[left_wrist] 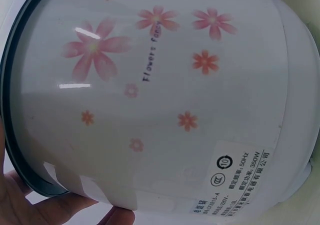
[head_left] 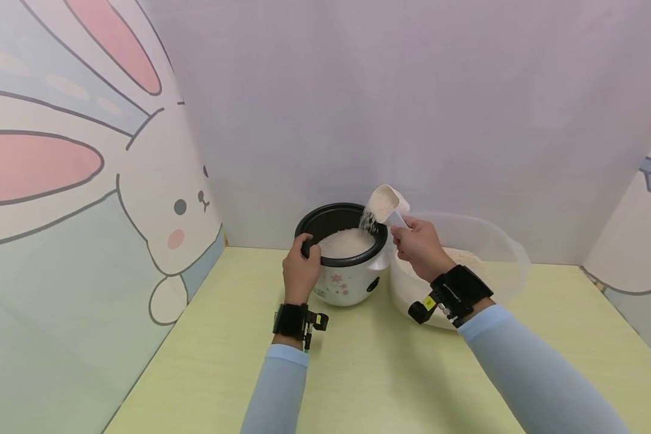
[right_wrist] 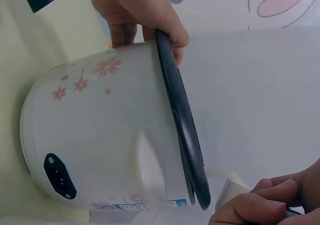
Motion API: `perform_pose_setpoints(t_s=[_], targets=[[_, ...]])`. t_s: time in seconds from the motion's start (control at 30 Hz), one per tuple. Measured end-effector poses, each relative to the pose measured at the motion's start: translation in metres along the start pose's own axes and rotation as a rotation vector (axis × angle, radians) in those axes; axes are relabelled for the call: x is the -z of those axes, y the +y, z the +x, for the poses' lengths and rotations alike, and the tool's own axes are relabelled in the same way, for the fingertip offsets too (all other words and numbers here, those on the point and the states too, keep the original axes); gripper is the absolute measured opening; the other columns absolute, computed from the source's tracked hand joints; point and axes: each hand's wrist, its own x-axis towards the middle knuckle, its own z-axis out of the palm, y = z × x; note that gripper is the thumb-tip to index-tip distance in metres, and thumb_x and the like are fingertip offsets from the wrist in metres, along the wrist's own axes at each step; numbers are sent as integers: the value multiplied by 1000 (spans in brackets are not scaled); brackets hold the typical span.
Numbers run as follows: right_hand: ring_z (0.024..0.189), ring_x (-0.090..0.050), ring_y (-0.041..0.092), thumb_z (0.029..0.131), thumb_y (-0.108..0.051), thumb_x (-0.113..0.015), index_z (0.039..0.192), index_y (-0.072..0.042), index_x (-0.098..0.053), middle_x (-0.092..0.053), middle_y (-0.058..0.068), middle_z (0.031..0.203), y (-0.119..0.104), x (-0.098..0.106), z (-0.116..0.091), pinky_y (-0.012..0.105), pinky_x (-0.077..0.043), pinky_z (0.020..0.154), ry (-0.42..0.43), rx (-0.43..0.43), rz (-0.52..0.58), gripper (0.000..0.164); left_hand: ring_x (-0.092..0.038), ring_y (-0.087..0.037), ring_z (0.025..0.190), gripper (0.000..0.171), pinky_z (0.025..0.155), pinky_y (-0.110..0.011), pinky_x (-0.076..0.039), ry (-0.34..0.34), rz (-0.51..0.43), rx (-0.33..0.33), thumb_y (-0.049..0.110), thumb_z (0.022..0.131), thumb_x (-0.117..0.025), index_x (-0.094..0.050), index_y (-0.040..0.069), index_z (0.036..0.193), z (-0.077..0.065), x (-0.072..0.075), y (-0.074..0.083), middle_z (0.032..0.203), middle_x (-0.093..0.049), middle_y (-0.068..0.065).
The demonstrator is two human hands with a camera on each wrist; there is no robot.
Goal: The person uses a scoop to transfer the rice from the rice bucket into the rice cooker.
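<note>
A white rice cooker [head_left: 340, 289] with a black rim and pink flower prints stands on the table, a mound of rice [head_left: 347, 243] inside it. My left hand [head_left: 301, 268] grips its rim at the left, thumb over the edge; in the left wrist view its fingers [left_wrist: 65, 209] lie against the cooker's side. My right hand [head_left: 420, 246] holds a white measuring cup [head_left: 389, 202] by its handle, tipped over the cooker's right rim. Rice streams from the cup into the cooker. The right wrist view shows the cup [right_wrist: 231, 191] just past the rim, mostly hidden behind my fingers.
A translucent tub [head_left: 412, 304] of rice stands right of the cooker, under my right forearm, with a clear lid-like rim [head_left: 499, 232] at its back. Behind is a pale curtain wall [head_left: 358, 108]; rabbit-printed panels [head_left: 157, 199] flank the pale yellow table [head_left: 358, 374].
</note>
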Motion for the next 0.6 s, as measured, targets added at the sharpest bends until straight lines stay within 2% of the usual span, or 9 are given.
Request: perform_pose_setpoints(t_s=[0.13, 0.37, 0.6], targets=[[81, -36, 14, 111, -14, -38, 161, -3, -25, -41, 15, 112, 3, -2, 3, 28, -31, 65, 31, -1, -42, 53, -51, -26, 71, 35, 61, -35, -37, 1, 1, -3, 25, 100, -55, -65, 12, 131, 1, 0, 0, 106, -68, -15], [83, -37, 17, 111, -14, -39, 161, -5, -26, -42, 20, 117, 7, -1, 3, 30, -32, 67, 39, 24, -102, 52, -53, -26, 74, 34, 62, -35, -38, -3, 7, 5, 25, 101, -55, -65, 13, 131, 0, -1, 1, 111, -68, -15], [85, -40, 18, 111, -14, -41, 160, -5, -31, -45, 23, 121, 5, -1, 2, 29, -34, 66, 51, 60, -167, 51, -48, -23, 67, 37, 60, -34, -37, -2, 10, -10, 27, 101, -54, -65, 11, 132, 1, -1, -2, 99, -66, -15]])
